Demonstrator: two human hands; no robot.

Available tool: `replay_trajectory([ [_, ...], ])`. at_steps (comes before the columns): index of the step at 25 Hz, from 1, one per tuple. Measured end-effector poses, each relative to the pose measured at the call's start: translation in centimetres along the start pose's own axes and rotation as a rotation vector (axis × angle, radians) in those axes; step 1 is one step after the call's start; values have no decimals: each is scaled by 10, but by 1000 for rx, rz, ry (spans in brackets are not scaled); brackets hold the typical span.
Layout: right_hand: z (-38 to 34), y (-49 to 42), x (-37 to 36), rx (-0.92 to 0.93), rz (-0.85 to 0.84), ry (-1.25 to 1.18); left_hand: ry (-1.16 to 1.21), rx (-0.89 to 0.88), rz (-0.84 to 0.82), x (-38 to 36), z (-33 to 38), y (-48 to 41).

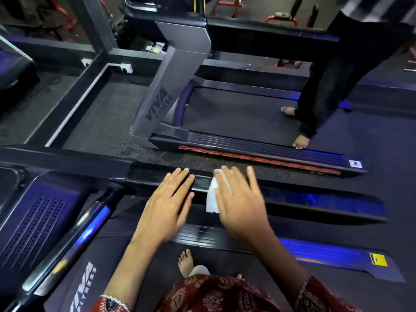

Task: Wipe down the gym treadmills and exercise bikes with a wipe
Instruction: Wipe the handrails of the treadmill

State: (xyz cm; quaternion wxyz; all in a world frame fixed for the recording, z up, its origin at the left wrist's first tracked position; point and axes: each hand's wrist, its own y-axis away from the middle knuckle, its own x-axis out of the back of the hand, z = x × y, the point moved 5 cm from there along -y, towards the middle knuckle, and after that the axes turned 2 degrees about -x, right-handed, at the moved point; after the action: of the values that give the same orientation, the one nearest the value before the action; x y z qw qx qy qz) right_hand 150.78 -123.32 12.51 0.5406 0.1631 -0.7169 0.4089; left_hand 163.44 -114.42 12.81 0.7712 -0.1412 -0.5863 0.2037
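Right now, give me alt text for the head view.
The right hand presses a white folded wipe onto the dark glossy treadmill handrail, the left hand flat beside it. Another person stands barefoot on the neighbouring treadmill's black belt.

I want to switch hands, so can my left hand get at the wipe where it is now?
Probably yes. The left hand lies flat on the handrail right beside the wipe, nothing between them. The right hand covers most of it, leaving only its left edge free.
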Motion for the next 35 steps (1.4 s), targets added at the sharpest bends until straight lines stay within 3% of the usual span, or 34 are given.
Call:
replay_trajectory([
  [3,30,4,7,-187,18,48,5,7,-7,-4,12,-1],
  [8,45,25,13,-103,-23,54,27,-58,-23,-18,40,-12],
  [11,105,55,31,-257,52,95,29,-65,-23,-24,51,-14],
  [13,107,57,35,-346,93,44,31,-64,-30,-27,58,-16],
  [15,77,41,29,-286,90,-53,34,-78,-42,-30,66,-17],
  [18,57,41,17,-9,44,-56,38,-94,-39,-33,72,-19],
  [20,103,58,23,-77,62,36,44,-96,-31,-34,75,-18],
  [23,147,77,40,-387,170,50,40,-96,-30,-36,80,-20],
  [24,135,71,37,-390,173,28,40,-99,-38,-37,83,-22],
  [28,100,67,22,-39,106,16,46,-138,-72,-47,102,-30],
  [29,123,74,27,-81,133,72,45,-150,-85,-50,108,-32],
  [32,181,96,42,-428,258,87,33,-175,-115,-59,125,-40],
  [33,176,95,42,-432,274,67,33,-181,-122,-61,130,-43],
  [35,155,91,34,-236,252,50,39,-198,-140,-67,138,-49],
])
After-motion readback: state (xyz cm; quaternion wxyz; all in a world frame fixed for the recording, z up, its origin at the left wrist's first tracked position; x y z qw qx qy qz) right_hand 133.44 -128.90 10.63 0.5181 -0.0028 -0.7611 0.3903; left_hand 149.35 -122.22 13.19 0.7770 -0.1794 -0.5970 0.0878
